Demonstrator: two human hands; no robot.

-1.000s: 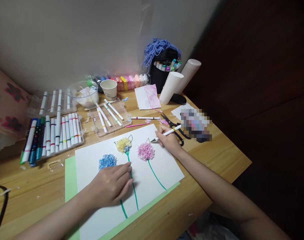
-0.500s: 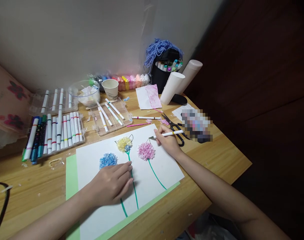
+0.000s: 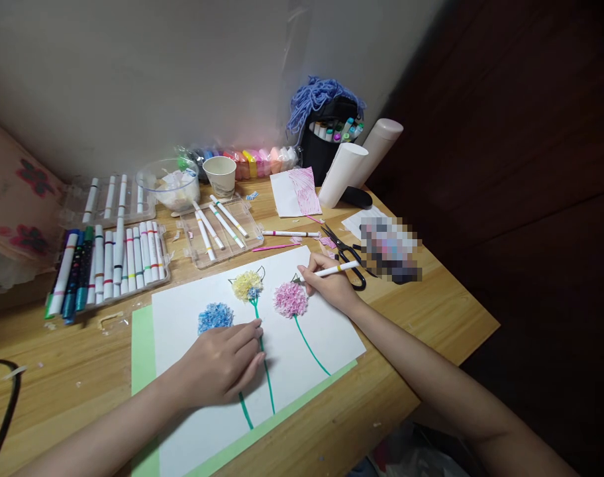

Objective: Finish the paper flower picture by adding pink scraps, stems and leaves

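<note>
My right hand (image 3: 330, 283) grips a white marker (image 3: 338, 269) with a yellow band, its tip at the top right of the pink crumpled-paper flower (image 3: 291, 300). Dark lines stand at that flower's upper edge. My left hand (image 3: 227, 361) rests with loosely bent fingers on the white paper (image 3: 183, 424), holding nothing, partly over the green stems. Just above it sits a blue flower (image 3: 215, 319), and a yellow flower (image 3: 247, 286) with a small blue piece is farther up. Beneath the white sheet lies green paper (image 3: 142, 358).
Black scissors (image 3: 350, 257) lie beyond my right hand. Behind the paper are a marker case (image 3: 222, 232), a paper cup (image 3: 219, 176) and a clear bowl (image 3: 167, 185). Many markers (image 3: 128, 262) lie at the left. A black pen holder (image 3: 326, 149) and white tubes (image 3: 344, 173) stand at the back.
My right hand has moved slightly left and down with the marker, toward the pink flower. More dark line shows above that flower. My left hand has stayed in place.
</note>
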